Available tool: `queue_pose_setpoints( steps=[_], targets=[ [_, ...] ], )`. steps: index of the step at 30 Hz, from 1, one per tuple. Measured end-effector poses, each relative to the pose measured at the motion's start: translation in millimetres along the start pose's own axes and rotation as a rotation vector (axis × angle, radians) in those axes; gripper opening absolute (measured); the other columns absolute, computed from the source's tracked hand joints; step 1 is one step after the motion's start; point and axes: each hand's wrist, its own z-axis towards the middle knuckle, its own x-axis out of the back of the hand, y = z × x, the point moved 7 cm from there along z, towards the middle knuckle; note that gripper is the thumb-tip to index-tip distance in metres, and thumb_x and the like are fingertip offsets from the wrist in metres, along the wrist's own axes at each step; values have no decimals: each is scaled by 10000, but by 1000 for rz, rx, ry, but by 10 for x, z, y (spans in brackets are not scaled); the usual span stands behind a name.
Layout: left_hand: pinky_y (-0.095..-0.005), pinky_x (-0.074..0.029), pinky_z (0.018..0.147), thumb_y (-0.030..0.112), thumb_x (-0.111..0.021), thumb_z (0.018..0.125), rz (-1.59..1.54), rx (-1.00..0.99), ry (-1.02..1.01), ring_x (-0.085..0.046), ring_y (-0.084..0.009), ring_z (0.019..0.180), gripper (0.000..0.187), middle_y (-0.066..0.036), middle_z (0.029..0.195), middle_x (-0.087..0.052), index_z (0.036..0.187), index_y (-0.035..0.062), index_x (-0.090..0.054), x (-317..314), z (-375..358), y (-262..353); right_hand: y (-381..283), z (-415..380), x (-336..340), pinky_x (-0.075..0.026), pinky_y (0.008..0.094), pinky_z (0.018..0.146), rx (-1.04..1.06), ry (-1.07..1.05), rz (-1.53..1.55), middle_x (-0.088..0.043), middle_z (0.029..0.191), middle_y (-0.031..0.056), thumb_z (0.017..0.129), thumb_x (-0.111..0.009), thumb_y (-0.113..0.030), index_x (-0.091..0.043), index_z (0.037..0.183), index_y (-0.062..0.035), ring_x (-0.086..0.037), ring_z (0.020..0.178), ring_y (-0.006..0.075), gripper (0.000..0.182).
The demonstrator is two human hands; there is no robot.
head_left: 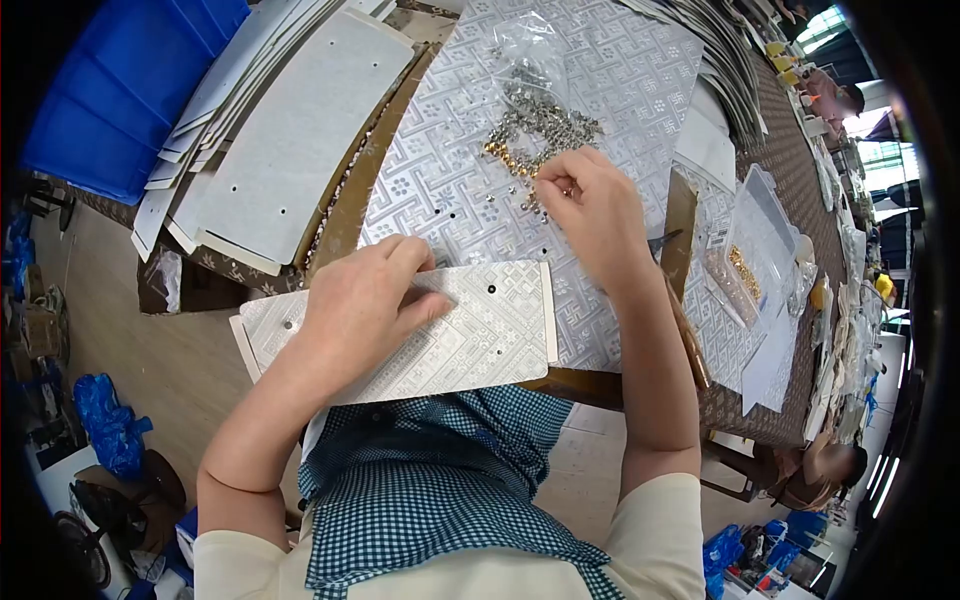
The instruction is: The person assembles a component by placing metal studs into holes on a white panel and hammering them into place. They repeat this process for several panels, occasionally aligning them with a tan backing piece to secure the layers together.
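Observation:
My left hand point(362, 305) grips a pale panel point(468, 330) with a woven-looking geometric pattern, thumb on top and fingers over its far edge. Small holes show in the panel, one dark-ringed near its right end. My right hand point(592, 205) is closed in a pinch at the near side of a pile of small metal studs point(550, 130), silver and gold in colour. What lies between its fingertips is too small to name. The studs spill from a clear plastic bag point(527, 45) onto a large patterned sheet point(425, 165).
Stacked grey-white panels point(300, 130) with holes lie at the left, beside a blue bin point(125, 90). At the right stands a clear plastic box point(755, 245) with gold pieces. More curved sheets point(735, 75) are piled at the back right. Other people sit farther right.

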Motion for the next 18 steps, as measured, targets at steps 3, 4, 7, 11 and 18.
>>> queue_pose_setpoints(
  steps=[3,4,7,11,18],
  targets=[
    [-391,-545,732,301,-751,844,6,-6,3,-687,-276,887,334,-88,972,-688,1029,55,-622,9,1,4,22,111,-30,-516,377,689,-9,-15,-45,-654,874,56,864,-679,-130,-692,863,-98,-665,767,255,35],
    [-390,-545,730,301,-752,843,0,-10,7,-687,-276,886,334,-89,971,-688,1028,55,-624,11,1,4,14,138,-41,-517,380,690,-3,-8,-33,-654,870,56,864,-677,-133,-691,859,-98,-663,767,261,37],
    [-391,-546,729,298,-755,840,-8,-24,19,-688,-279,884,331,-91,972,-688,1025,55,-628,20,-2,2,-7,237,-122,-520,389,696,17,-21,-80,-657,864,57,867,-669,-143,-690,851,-98,-663,773,276,52],
    [-385,-548,724,302,-764,837,-44,-24,60,-695,-283,866,333,-94,969,-692,1021,58,-634,37,-34,-36,-60,259,-164,-524,405,701,61,-51,-202,-666,873,60,866,-665,-146,-690,843,-89,-668,787,292,67],
    [-207,-461,701,147,-810,856,-447,305,398,-548,-53,807,300,14,885,-604,1027,-4,-616,283,-215,-559,-284,-137,-152,-525,393,704,83,-179,-77,-662,873,79,857,-689,-140,-706,872,-82,-676,796,293,62]
  ],
)
